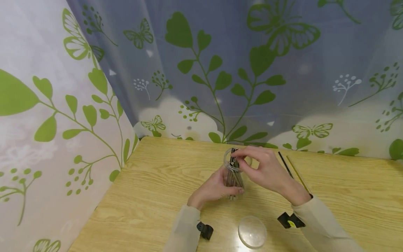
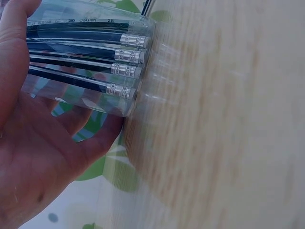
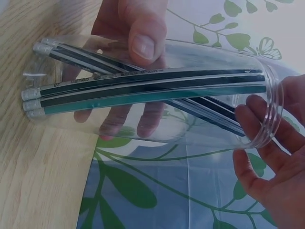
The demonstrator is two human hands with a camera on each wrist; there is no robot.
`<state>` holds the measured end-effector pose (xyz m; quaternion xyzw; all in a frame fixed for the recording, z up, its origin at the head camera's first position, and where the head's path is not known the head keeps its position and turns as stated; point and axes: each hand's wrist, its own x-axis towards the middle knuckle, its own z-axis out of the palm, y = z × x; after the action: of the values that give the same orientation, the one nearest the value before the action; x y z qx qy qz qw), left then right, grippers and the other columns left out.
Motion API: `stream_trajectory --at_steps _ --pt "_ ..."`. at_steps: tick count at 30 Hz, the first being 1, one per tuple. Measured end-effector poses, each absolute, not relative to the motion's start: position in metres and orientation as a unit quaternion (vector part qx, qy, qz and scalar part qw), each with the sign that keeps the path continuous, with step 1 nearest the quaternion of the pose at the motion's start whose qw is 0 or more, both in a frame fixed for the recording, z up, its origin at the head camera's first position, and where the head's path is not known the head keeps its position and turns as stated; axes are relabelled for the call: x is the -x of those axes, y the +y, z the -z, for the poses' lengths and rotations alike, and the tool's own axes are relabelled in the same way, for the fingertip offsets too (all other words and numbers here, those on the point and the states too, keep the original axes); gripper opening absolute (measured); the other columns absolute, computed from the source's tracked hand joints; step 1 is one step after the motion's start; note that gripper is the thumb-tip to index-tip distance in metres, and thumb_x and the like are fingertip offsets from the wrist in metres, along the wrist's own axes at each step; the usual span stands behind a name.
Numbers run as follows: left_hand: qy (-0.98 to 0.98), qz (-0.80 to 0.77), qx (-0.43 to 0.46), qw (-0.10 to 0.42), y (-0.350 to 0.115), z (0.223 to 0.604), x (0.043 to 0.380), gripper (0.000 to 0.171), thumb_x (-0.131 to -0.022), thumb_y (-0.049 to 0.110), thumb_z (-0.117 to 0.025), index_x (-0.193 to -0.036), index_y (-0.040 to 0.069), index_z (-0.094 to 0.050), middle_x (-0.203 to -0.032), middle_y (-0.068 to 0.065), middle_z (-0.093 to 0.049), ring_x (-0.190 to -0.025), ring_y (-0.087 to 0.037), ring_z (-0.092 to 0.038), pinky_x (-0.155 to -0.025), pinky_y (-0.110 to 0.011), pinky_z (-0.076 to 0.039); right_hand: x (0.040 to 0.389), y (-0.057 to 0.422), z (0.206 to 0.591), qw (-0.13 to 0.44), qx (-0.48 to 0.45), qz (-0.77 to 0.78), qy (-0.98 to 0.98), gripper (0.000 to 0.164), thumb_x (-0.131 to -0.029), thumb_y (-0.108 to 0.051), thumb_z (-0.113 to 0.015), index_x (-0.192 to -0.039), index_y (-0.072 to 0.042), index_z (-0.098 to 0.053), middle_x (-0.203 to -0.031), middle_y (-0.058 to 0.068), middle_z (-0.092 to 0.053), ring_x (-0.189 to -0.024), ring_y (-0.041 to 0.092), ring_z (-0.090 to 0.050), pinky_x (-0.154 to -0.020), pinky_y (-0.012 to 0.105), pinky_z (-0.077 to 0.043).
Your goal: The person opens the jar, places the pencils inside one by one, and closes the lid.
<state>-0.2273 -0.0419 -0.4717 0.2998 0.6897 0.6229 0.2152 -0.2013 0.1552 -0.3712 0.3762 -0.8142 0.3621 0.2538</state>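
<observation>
My left hand [image 1: 217, 185] grips a clear plastic jar [image 1: 234, 196], its thumb across the front and its other fingers behind. Several dark pencils [image 3: 152, 86] stand inside, some leaning across the others. Their silver ferrules and white erasers are at the jar's base, as the left wrist view shows. At the uncovered mouth is my right hand [image 1: 267, 168], its curved thumb and forefinger at the pencils' upper ends. Whether those fingertips pinch a pencil is unclear. In the right wrist view, fingers of the right hand [image 3: 276, 157] reach around and into the threaded rim.
A round clear lid [image 1: 252, 231] lies on the wood-grain table [image 1: 151, 182] in front of the jar. Right of it, partly behind the right forearm, lie a thin black stick [image 1: 284, 163] and a gold-coloured one [image 1: 297, 172]. Leaf-patterned curtains [image 1: 204, 87] border the table.
</observation>
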Motion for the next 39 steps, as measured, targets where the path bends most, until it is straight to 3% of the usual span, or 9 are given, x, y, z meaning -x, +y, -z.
stream_trajectory --at_steps 8,11,17,29,39 --pt "0.681 -0.633 -0.285 0.233 -0.0425 0.4727 0.2251 0.083 -0.092 0.007 -0.076 -0.158 0.028 -0.030 -0.100 -0.001 -0.074 -0.083 -0.010 -0.068 -0.081 -0.027 -0.055 0.1975 0.1598 0.3721 0.235 -0.369 -0.379 -0.815 0.033 -0.087 0.013 -0.061 -0.097 -0.015 -0.076 -0.097 -0.004 -0.077 -0.086 0.008 -0.069 -0.074 0.023 -0.055" --pt "0.680 -0.634 -0.286 0.233 -0.0427 0.4732 0.2250 0.083 -0.092 0.007 -0.075 -0.157 0.031 -0.030 -0.100 -0.001 -0.074 -0.082 -0.010 -0.067 -0.080 -0.027 -0.055 0.1971 0.1603 0.3724 0.243 -0.376 -0.381 -0.809 0.034 -0.086 0.013 -0.061 -0.091 -0.017 -0.075 -0.094 -0.006 -0.076 -0.083 0.007 -0.068 -0.074 0.020 -0.053" --pt "0.679 -0.635 -0.283 0.235 -0.0424 0.4730 0.2248 0.083 -0.092 0.006 -0.075 -0.155 0.038 -0.031 -0.099 -0.002 -0.074 -0.080 -0.010 -0.066 -0.078 -0.026 -0.054 0.1948 0.1615 0.3716 0.238 -0.377 -0.399 -0.801 0.036 -0.085 0.014 -0.062 -0.090 -0.020 -0.074 -0.091 -0.007 -0.075 -0.085 0.009 -0.069 -0.080 0.024 -0.055" --pt "0.681 -0.632 -0.291 0.227 -0.0418 0.4714 0.2254 0.082 -0.092 0.007 -0.075 -0.156 0.035 -0.032 -0.115 -0.024 -0.071 -0.086 -0.010 -0.068 -0.090 -0.027 -0.053 0.1946 0.1640 0.3710 0.212 -0.389 -0.419 -0.792 0.035 -0.084 0.013 -0.063 -0.087 -0.019 -0.075 -0.091 -0.009 -0.074 -0.087 0.006 -0.068 -0.080 0.022 -0.055" --pt "0.685 -0.628 -0.294 0.221 -0.0425 0.4709 0.2255 0.081 -0.092 0.008 -0.075 -0.155 0.034 -0.032 -0.100 0.000 -0.074 -0.084 -0.010 -0.068 -0.088 -0.027 -0.054 0.1929 0.1645 0.3711 0.216 -0.389 -0.404 -0.799 0.037 -0.081 0.011 -0.063 -0.093 -0.021 -0.076 -0.096 -0.010 -0.076 -0.095 0.009 -0.070 -0.086 0.022 -0.053"
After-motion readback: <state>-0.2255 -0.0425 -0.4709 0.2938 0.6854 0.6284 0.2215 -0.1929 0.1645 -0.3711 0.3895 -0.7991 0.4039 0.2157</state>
